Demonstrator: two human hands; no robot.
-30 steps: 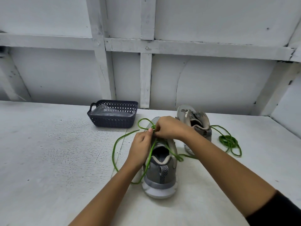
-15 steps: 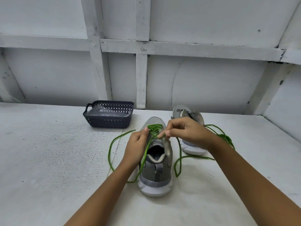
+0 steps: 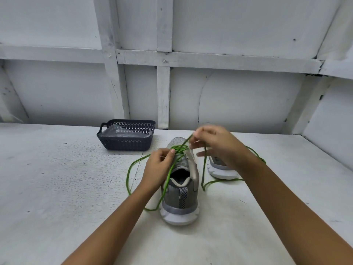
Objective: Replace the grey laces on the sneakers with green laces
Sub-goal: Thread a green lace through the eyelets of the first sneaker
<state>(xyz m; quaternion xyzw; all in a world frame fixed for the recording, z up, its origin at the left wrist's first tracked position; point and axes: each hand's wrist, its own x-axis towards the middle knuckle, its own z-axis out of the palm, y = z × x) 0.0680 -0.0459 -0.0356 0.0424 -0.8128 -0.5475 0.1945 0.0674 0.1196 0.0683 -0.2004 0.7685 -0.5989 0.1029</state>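
- Sneaker [image 3: 180,199] in the head view: grey, standing on the white table [image 3: 57,178] with its heel toward the person. This likely keeps the eyelet rows facing up and within reach of both hands.
- The green lace [image 3: 204,169] is already crossed through the eyelets nearest the toe. Its long free parts loop loosely on the table to either side of the shoe.
- The left hand [image 3: 158,165] pinches the lace at the crossed section on the shoe's left side. I judge it pins the threaded part so it does not slip while the other end is drawn.
- The right hand [image 3: 215,144] is raised above the toe, thumb and forefinger gripping a strand and pulling it up taut. Its other fingers are spread clear.
- The second sneaker [image 3: 221,172] lies just behind the right wrist and is mostly hidden, so I cannot tell whether it is laced. More green cord shows past the right forearm.
- A dark plastic basket [image 3: 124,145] sits well apart at the back left with something clear inside. No grey laces are visible.
- Lacing looks early, with most eyelets of the near shoe still open.
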